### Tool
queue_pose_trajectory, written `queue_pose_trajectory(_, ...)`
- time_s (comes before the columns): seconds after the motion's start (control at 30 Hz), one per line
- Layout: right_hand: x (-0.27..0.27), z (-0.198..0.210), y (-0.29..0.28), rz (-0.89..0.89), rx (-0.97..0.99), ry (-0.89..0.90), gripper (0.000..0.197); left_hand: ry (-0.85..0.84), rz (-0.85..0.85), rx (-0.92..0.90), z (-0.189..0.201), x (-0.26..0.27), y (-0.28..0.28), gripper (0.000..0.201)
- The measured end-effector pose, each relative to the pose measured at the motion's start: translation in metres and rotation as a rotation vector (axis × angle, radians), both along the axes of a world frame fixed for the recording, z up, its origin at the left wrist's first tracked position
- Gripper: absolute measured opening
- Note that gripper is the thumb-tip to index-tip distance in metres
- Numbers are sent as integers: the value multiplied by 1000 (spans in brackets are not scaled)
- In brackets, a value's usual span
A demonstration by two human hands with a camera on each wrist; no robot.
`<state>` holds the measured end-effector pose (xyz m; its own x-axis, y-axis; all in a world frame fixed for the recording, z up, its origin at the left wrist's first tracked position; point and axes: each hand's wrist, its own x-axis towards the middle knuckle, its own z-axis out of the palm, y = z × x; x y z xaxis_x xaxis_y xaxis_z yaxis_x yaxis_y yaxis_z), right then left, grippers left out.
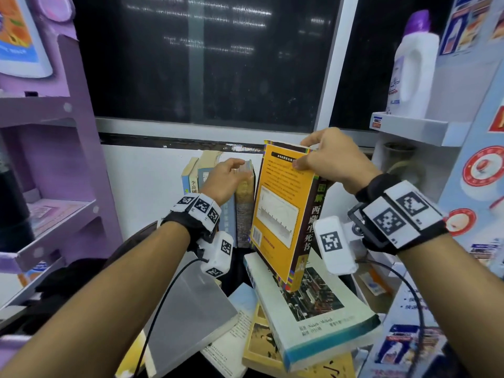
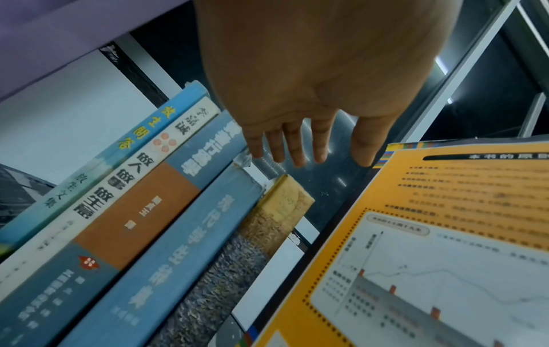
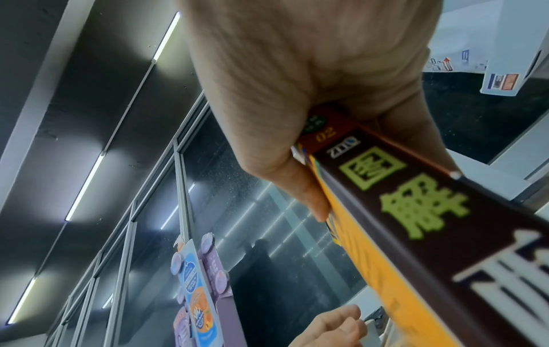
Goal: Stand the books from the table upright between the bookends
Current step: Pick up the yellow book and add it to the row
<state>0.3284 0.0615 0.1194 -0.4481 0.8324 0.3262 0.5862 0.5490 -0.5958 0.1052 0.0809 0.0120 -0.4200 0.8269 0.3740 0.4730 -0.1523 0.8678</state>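
Observation:
A yellow book (image 1: 281,214) with a dark brown spine (image 3: 415,206) stands tilted, its lower corner on a flat white book (image 1: 321,317) atop a loose pile. My right hand (image 1: 302,156) grips its top edge, thumb on the back cover. To its left, several books (image 1: 218,186) stand upright in a row against the white wall, spines (image 2: 166,234) facing me. My left hand (image 1: 240,166) rests flat on top of that row with fingers straight (image 2: 297,150). A thin dark glossy plate (image 2: 315,185) stands just right of the tan end book (image 2: 267,225).
A purple rack (image 1: 54,159) stands at the left, and a white shelf (image 1: 409,126) with a detergent bottle (image 1: 411,69) at the right. More books (image 1: 191,309) lie flat near the table's front. A dark window (image 1: 204,64) fills the back.

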Motion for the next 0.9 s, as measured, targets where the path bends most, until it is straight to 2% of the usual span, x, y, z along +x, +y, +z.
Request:
queue_pose_trajectory(0.2,-8,-3,22,-47,27,10,24,104,74,-36,-6,0,18,48)
queue_pose_trajectory(0.37,-23,-8,46,-87,75,18,17,169,120,-93,-4,0,29,53)
queue_pose_trajectory(0.57,-47,-17,81,-155,115,51,26,251,131,-126,-2,-5,44,55)
queue_pose_trajectory(0.9,-81,-46,117,-207,105,108,20,101,90,-223,1,-16,55,72)
